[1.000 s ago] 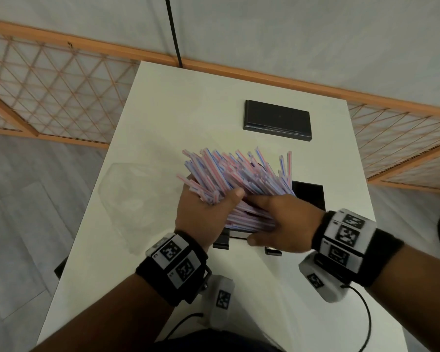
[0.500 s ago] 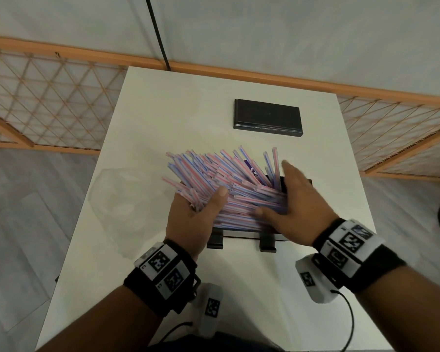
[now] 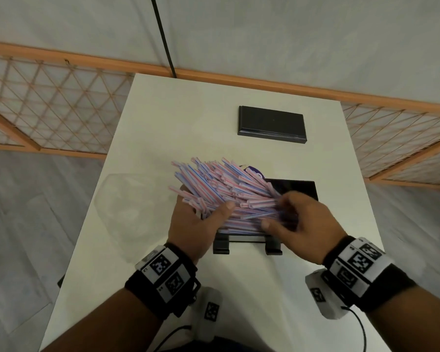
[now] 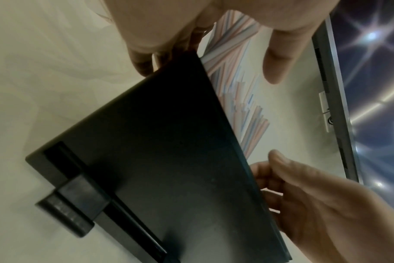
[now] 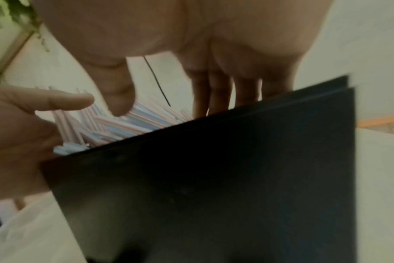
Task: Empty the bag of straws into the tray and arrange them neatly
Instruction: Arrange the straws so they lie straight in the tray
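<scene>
White table (image 3: 142, 138) holds tray (image 3: 304, 189), bag (image 3: 130, 201), lid (image 3: 271, 124).

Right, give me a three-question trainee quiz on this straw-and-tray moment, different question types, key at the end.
1. True or false: the straws all lie flat and parallel inside the tray.
2. Multiple choice: the empty clear bag lies (A) in the tray, (B) on the table beside the left hand, (C) on the black lid.
3. Fill in: the right hand works at the straw ends nearer the ____ side of the tray.

Key
1. False: they fan out, sticking past the tray's left edge.
2. B
3. right
</scene>
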